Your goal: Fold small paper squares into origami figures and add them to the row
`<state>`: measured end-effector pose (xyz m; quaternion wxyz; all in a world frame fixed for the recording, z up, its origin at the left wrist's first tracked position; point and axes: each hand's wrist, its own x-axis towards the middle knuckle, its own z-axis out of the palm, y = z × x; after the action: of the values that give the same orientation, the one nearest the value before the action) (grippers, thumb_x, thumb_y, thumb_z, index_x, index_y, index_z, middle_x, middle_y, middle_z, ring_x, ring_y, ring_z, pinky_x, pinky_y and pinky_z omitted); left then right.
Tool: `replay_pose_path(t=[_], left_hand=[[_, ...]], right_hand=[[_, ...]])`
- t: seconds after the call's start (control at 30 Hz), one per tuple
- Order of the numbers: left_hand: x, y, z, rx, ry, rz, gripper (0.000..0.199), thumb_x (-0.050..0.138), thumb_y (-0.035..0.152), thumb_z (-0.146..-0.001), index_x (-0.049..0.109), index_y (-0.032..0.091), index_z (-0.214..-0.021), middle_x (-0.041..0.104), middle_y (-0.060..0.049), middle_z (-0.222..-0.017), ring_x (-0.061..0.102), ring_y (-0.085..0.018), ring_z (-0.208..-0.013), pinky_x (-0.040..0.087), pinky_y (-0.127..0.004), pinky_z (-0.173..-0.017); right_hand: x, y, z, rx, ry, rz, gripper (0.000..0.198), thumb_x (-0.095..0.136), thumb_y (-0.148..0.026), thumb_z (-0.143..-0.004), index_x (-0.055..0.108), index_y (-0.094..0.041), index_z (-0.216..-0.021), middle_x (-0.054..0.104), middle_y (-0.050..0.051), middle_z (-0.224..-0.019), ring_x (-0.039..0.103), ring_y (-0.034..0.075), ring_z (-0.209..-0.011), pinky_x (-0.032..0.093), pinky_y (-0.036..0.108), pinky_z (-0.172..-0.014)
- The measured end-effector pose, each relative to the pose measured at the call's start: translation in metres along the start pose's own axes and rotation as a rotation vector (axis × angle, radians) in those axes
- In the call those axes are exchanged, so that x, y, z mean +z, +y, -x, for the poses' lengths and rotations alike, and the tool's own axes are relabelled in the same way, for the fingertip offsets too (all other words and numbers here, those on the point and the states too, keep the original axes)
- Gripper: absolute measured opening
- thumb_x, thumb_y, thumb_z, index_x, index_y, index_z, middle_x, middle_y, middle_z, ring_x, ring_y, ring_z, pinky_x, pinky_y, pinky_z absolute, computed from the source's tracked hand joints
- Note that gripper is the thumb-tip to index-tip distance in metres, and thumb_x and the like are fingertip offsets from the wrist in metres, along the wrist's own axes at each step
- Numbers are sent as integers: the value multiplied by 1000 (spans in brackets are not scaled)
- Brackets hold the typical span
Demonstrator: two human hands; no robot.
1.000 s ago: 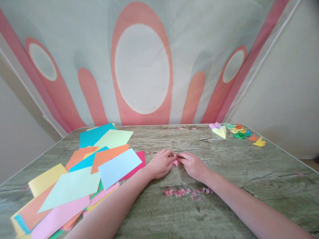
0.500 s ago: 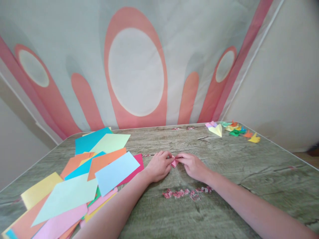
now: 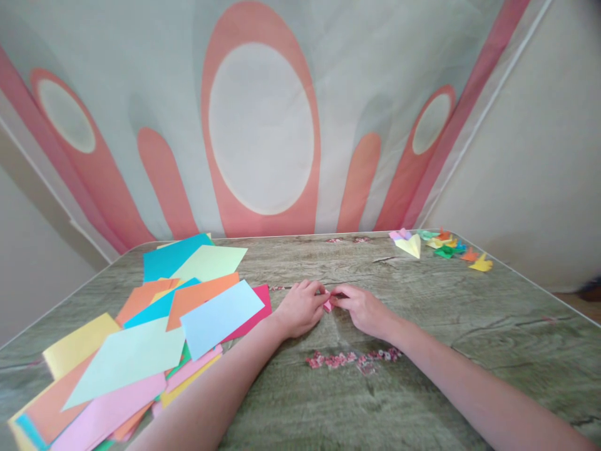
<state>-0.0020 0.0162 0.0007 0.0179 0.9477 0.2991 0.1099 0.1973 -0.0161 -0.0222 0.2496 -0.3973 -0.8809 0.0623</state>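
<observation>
A small folded piece of pink paper (image 3: 327, 305) lies at the middle of the table, mostly covered by fingers. My left hand (image 3: 303, 308) pinches its left side, palm down, with the fingers bent together. From the right, my right hand (image 3: 360, 307) grips the paper's upper edge between thumb and fingertips. Both sets of fingertips nearly meet over it. The exact shape of the fold is too small and hidden to make out.
Loose coloured paper sheets (image 3: 126, 360) overlap on the left of the wood-patterned table (image 3: 291, 407). At the far right sit several small folded paper figures (image 3: 446, 250) and a pale yellow paper plane (image 3: 409, 245). A printed cloth (image 3: 263, 125) hangs behind the table.
The view has tilted slightly, shifting the scene a little. Both hands stay on the pink paper, with only a slight change in the right fingers.
</observation>
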Motion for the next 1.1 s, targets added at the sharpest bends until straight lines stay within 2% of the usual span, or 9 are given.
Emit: replay_pose_path(t=[0.23,0.6,0.67,0.77,0.9,1.0,1.1], left_hand=[[0,2,0,-11,-5,-9,28,43,22,-83,57,24,-107,50,-6,-107,44,-22,-96,37,-36,-82],[0,0,0,-8,-23,19,28,45,19,-80,59,23,-103,50,-5,-107,44,-22,-97,37,-36,-84],[-1,0,0,-10,-17,26,27,45,19,-79,59,23,-102,51,-5,-107,44,-22,-96,37,-35,-84],[-1,0,1,-18,1,35,27,45,18,-79,61,23,-101,52,-5,-105,45,-22,-96,37,-36,-85],[1,-3,2,-8,37,99,29,44,17,-81,61,23,-104,54,-6,-102,47,-20,-94,38,-35,-84],[2,-6,2,12,66,188,28,45,17,-82,62,22,-103,55,-6,-101,49,-19,-94,39,-32,-85],[3,-8,3,17,88,278,25,46,17,-82,63,22,-99,56,-5,-102,50,-18,-96,38,-30,-89]], right_hand=[[-10,-2,3,-21,-104,-33,36,43,-8,-85,62,-27,-110,54,6,-120,53,18,-106,44,33,-90],[-21,-6,3,-38,-176,-124,53,42,4,-70,65,-28,-106,50,2,-128,50,18,-113,42,34,-95],[-18,1,3,-17,-152,-162,52,39,4,-69,68,-28,-100,54,2,-124,52,18,-111,42,34,-94],[-10,10,2,90,8,-248,48,36,4,-68,71,-24,-86,65,2,-106,60,16,-98,46,34,-89],[0,10,0,154,152,-247,42,39,1,-73,67,-21,-94,67,4,-94,62,15,-88,48,32,-83],[2,2,-1,135,163,-176,25,47,-12,-82,66,-21,-96,66,5,-91,61,16,-82,49,30,-77],[3,-4,-2,123,138,-110,17,52,-22,-84,66,-22,-95,64,4,-89,60,16,-81,48,30,-77]])
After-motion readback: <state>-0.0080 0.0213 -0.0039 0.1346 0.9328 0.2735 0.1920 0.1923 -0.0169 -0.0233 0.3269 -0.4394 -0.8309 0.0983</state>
